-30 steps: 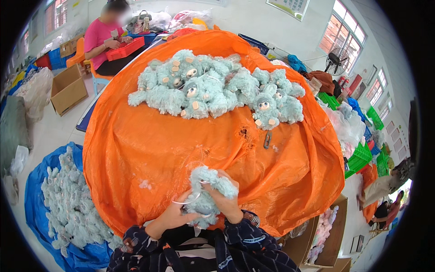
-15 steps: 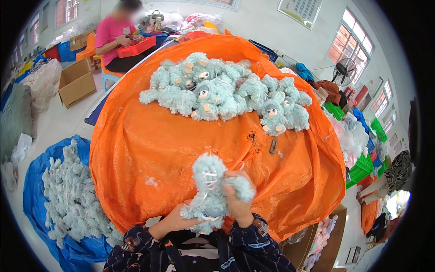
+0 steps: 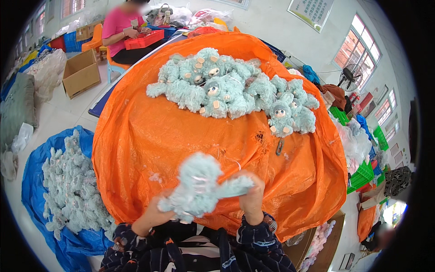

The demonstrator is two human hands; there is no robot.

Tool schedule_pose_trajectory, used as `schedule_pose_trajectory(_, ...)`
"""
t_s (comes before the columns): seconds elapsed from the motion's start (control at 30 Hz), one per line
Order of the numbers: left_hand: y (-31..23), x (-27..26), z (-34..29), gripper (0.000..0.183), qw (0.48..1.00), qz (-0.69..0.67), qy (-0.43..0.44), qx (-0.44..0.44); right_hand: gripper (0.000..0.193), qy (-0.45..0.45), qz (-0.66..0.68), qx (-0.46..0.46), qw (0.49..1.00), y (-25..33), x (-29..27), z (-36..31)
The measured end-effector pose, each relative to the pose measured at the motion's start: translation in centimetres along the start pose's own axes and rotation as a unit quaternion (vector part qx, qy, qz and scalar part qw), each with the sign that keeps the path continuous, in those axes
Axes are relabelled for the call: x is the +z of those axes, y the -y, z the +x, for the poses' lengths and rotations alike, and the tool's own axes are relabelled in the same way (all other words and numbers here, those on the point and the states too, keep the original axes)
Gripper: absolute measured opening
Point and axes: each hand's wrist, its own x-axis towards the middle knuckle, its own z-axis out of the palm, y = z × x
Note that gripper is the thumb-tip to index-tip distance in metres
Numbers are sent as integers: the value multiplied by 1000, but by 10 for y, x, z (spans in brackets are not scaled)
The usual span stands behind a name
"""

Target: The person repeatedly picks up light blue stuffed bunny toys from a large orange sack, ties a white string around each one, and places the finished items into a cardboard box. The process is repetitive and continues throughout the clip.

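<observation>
A blurred pale-blue plush toy [image 3: 198, 183] is held above the orange sheet [image 3: 181, 140], its near end gripped by the left hand [image 3: 155, 214], one outstretched limb pinched by the right hand [image 3: 253, 192]. From it, at 9 o'clock, a blue tarpaulin [image 3: 31, 192] cradles heaped similar toys [image 3: 74, 190]; at 4, a cardboard box [image 3: 334, 240] holds pink fluffy items [image 3: 317, 245]. Near 11, a seated co-worker [image 3: 115, 31] handles a red tray [image 3: 145, 41], contents unclear.

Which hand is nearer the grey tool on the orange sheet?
The right hand, below and left of the grey tool; the left hand is farther off, lower left.
</observation>
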Motion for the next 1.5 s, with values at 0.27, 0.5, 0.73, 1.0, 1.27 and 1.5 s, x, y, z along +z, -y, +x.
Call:
schedule_pose_trajectory(0.27, -90, -74, 7, 53, 810, -452, -73, 366, 30, 1, -179, 72, 981, -18, -1, 91)
schedule_pose_trajectory(0.5, -13, -47, 38, 39, 937, 345, 3, 47, 33, -18, -484, -117, 867, -93, 8, 177)
schedule_pose_trajectory(0.73, 59, -50, 62, 44, 850, 527, 3, -12, 28, -2, -566, -110, 817, -122, -4, 188)
schedule_pose_trajectory(1.0, -20, -3, 42, 39, 966, 198, -63, 153, 14, -73, -131, 62, 987, -32, 2, 69)
schedule_pose_trajectory(1.27, 6, 31, 56, 37, 936, -298, 31, -183, 19, 144, -245, 80, 955, -25, 15, -44)
schedule_pose_trajectory(1.5, 19, 36, 32, 45, 993, -68, 37, -87, 27, 90, -85, 277, 953, -8, -28, -19)
